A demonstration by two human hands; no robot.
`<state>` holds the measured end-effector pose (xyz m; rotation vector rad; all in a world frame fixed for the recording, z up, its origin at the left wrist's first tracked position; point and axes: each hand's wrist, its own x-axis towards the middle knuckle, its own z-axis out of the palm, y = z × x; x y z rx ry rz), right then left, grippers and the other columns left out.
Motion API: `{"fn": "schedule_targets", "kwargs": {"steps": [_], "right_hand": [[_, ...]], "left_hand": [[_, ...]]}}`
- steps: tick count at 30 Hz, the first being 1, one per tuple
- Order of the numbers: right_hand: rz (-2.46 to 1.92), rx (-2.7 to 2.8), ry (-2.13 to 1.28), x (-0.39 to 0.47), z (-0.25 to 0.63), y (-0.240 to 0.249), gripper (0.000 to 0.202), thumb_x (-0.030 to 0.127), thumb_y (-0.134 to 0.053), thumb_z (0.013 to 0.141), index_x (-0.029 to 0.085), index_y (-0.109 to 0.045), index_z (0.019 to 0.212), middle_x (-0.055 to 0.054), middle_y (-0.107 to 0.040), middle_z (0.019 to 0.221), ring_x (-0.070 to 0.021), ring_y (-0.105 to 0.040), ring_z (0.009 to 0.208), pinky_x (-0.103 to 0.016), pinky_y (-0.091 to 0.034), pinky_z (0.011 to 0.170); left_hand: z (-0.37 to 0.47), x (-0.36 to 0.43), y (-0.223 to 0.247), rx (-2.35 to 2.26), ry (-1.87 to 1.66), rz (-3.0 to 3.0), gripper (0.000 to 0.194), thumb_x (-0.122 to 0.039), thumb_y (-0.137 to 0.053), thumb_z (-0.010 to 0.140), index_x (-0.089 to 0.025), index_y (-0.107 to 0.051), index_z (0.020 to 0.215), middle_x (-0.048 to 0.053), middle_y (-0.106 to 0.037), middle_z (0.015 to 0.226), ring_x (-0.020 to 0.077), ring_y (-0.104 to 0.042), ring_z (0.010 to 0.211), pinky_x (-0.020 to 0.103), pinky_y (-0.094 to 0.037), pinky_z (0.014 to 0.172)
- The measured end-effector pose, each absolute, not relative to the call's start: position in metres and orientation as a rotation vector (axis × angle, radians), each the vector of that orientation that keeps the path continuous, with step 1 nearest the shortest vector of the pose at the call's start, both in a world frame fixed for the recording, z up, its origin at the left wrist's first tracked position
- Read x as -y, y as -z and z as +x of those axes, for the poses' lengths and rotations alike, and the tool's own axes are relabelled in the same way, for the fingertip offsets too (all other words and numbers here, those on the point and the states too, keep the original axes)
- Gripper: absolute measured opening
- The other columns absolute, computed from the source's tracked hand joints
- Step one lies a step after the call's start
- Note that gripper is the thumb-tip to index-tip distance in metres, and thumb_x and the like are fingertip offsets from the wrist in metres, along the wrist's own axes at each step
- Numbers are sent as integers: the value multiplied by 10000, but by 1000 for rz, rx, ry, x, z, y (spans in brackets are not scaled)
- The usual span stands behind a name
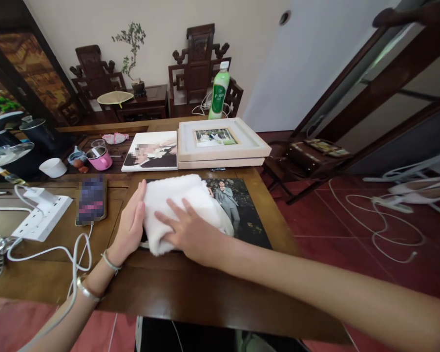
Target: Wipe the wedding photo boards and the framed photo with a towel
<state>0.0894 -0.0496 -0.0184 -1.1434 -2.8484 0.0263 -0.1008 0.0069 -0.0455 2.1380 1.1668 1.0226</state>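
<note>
Touching white cloth (179, 187) partly hiding photo print (253, 210), hands (195, 236) apart and unclenched, frames (221, 139) behind, phone (91, 199) leftward

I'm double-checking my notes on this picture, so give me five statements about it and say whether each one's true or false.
1. The right hand is spread on the white cloth. True.
2. The left hand grips a phone. False: the left hand is at the white cloth's left edge.
3. The green bottle stands behind the stacked frames. True.
4. The pink mug stands right of the stacked frames. False: it is left of them.
5. The white cloth partly covers a dark photo. True.
</note>
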Motion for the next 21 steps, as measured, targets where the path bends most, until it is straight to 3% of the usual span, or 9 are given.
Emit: {"fn": "schedule_targets", "kwargs": {"steps": [5, 8, 14, 18, 21], "right_hand": [[-776, 2791, -41, 92, 102, 29, 234, 185, -520, 927, 217, -751, 943, -103, -518, 1435, -439, -378, 1348, -727, -331, 1018], [-829, 2756, -161, 113, 117, 29, 214, 150, -553, 892, 211, -750, 948, -115, -532, 1420, -437, -383, 1347, -716, -347, 1017], [-1364, 2604, -366, 97, 150, 16, 646, -95, -403, 657, 160, -659, 1192, -136, -489, 1455, -362, -346, 1390, -601, -336, 1087], [-1517, 2408, -453, 49, 146, 4, 643, -52, -391, 675, 187, -614, 1229, -119, -675, 1151, -301, -601, 1107, -444, -503, 891], [-1389, 2369, -515, 10, 124, -4, 585, -32, -391, 694, 184, -622, 1186, -86, -696, 1066, -244, -626, 951, -341, -491, 818]], "left_hand": [[-102, -7, 45, -1142, -1001, 2181, 589, -482, -222, 1014, -145, -413, 1457, 93, -408, 1529, 207, -345, 1430, 401, -229, 1205], [-101, -9, 48, -1102, -856, 2288, 533, -433, -248, 1020, -156, -493, 1403, 92, -445, 1501, 217, -369, 1417, 431, -269, 1192], [-100, -14, 58, -1081, -658, 2466, 457, -338, -333, 1007, -128, -546, 1352, 137, -482, 1461, 251, -373, 1409, 494, -329, 1155], [-100, -14, 57, -1098, -659, 2484, 434, -307, -362, 994, -133, -558, 1340, 132, -491, 1457, 262, -386, 1403, 500, -343, 1145], [-99, -13, 53, -1065, -665, 2500, 416, -272, -374, 986, -171, -560, 1344, 111, -503, 1455, 264, -426, 1381, 484, -387, 1117]]}}
